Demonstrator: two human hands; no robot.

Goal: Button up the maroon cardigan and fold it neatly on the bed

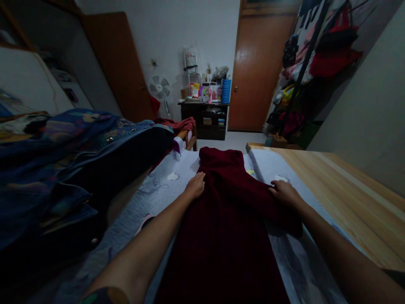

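A dark red long-sleeved garment with a high collar (228, 236), perhaps a knit dress, lies spread out with its collar at the far end. My left hand (195, 185) rests on its left edge by the shoulder, fingers laid out over the cloth. One sleeve stretches to the right, slanting towards me. Against the upper edge of that sleeve is my right hand (284, 193), its fingers extended and slightly apart. The other sleeve does not show. Beneath the garment is a light blue-grey patterned sheet (158, 190).
Dark and denim clothes (72, 147) are heaped on the left. A wooden board surface (335, 181) runs along the right. Further back stand a fan (160, 88), a dark cabinet (202, 120) with items on top, a brown door (259, 71) and hanging clothes and bags (332, 59).
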